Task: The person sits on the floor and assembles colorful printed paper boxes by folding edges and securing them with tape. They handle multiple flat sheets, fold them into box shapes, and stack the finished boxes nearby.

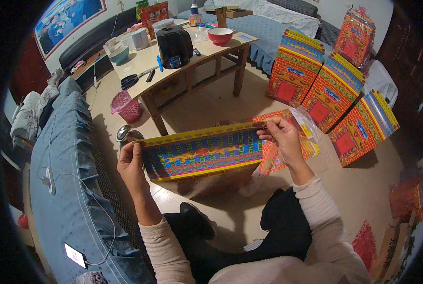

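A long printed cardboard panel (202,151), patterned in blue and green stripes with yellow borders, stretches between my hands above the floor. My left hand (131,161) pinches its upper left corner, thumb on the near face. At the upper right corner, my right hand (281,137) grips the edge between thumb and fingertips. Below the panel's lower border a darker reddish part shows, and I cannot tell how it joins. Behind my right hand, flat red brick-patterned printed sheets (280,158) lie on the floor, partly under clear plastic wrapping (310,125).
Several brick-patterned cardboard boxes (318,104) stand at the right. A table (204,59) ahead bears a black appliance (173,46), a red bowl (220,36) and scissors (138,78). A pink basket (126,106) sits beside it. A blue-covered sofa (62,156) runs along the left.
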